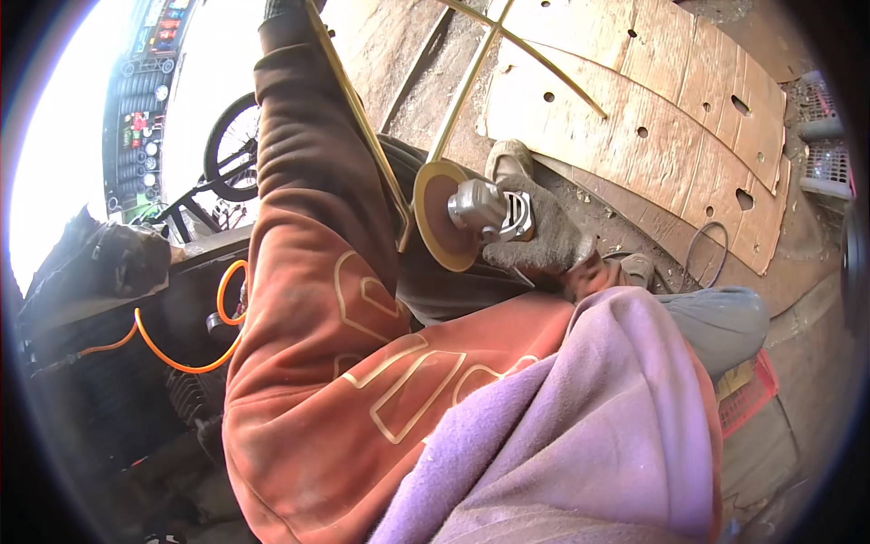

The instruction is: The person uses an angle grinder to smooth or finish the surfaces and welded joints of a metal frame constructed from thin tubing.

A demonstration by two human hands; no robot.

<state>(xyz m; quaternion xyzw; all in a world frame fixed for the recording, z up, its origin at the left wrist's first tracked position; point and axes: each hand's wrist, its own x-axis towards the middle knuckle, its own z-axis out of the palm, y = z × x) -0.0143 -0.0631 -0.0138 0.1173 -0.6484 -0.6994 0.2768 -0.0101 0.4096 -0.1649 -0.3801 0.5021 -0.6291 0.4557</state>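
Note:
My right hand [555, 234], in a grey work glove, is closed round an angle grinder [480, 208] in front of my lap. The grinder's round tan disc [441, 222] stands nearly on edge, right beside the lower end of a gold-coloured metal bar [362, 127]; whether they touch I cannot tell. More thin gold bars [473, 77] cross just beyond the disc. My left arm stretches far forward along the first bar. Only the cuff of my gloved left hand [281, 7] shows at the top edge, its fingers cut off from view.
Flattened cardboard sheets [634, 109] with holes lie on the floor ahead to the right. An orange hose [186, 367] curls at left, near a dark covered bundle [100, 263] and a wheel [234, 150]. Plastic crates [826, 168] stand far right, a red one [754, 399] nearer.

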